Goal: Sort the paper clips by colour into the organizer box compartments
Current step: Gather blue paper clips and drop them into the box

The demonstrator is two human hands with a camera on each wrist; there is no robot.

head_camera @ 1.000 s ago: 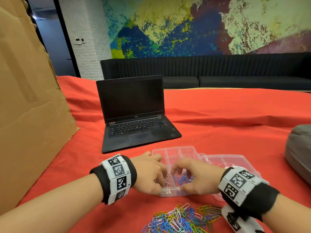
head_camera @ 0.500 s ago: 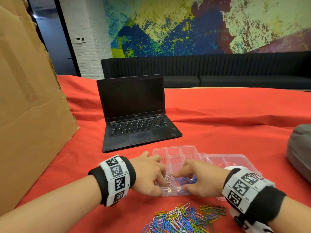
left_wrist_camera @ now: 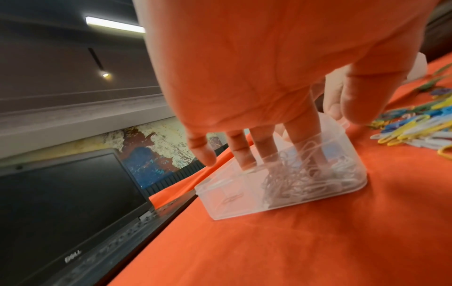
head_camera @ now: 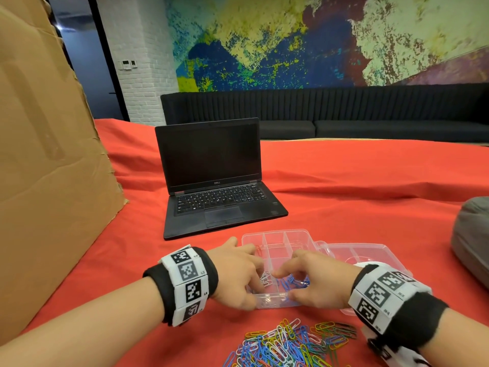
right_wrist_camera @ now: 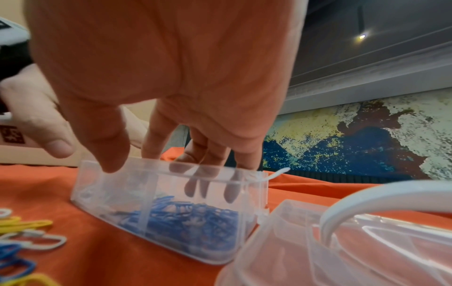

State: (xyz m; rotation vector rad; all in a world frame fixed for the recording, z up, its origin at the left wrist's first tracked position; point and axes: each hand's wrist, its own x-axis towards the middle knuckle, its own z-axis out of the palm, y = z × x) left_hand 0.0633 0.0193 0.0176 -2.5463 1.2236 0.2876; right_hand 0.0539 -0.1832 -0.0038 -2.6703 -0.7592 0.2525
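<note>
Both hands over the clear organizer box [head_camera: 275,243] near the surface's front edge: left hand [head_camera: 235,276] fingers straight down in the white clips [left_wrist_camera: 318,181], right hand [head_camera: 315,282] fingers loosely extended above the blue clips [right_wrist_camera: 195,214], neither gripping anything. Judged step: dropping off sorted clips. Next calls for pinching single clips from the mixed pile [head_camera: 285,345] at the front edge.

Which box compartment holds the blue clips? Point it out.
The near compartment under the right hand of the organizer box; its blue clips set it apart from the white clips under the left hand.
</note>
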